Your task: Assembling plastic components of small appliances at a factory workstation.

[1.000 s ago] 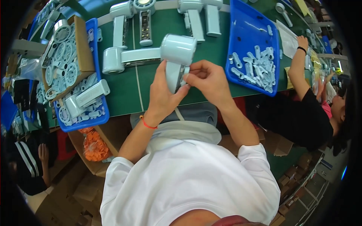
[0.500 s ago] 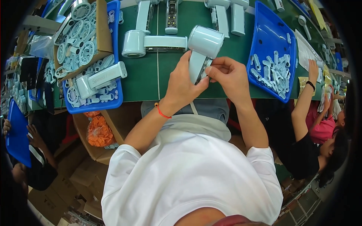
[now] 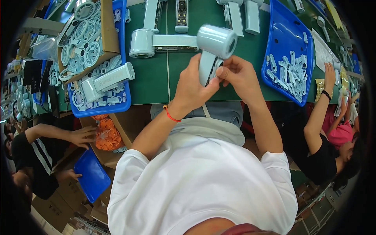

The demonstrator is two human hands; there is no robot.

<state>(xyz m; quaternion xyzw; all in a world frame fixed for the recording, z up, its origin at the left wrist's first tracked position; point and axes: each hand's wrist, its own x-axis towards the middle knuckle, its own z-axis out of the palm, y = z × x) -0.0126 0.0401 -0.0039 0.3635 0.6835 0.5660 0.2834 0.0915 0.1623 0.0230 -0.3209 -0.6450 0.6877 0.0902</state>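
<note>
A pale blue hair dryer is tilted above the front of the green table, its round head pointing away from me. My left hand is wrapped round its handle. Dark parts show along the handle's uncovered right side. There my right hand has thumb and fingertips pinched together against the handle; whatever they grip is hidden. Behind my left hand lies another dryer with its handle to the right. Further dryers and a handle with a bare circuit board lie at the far edge.
On the right, a blue tray holds small pale blue parts. On the left, another blue tray bears a cardboard box of rings and covers. Below it is a bag of orange pieces. Co-workers are at both sides.
The dryer's head has turned slightly, showing more of its round right end; both my hands keep their grip. At left, a co-worker has lowered a blue tray and reached toward the orange bag.
</note>
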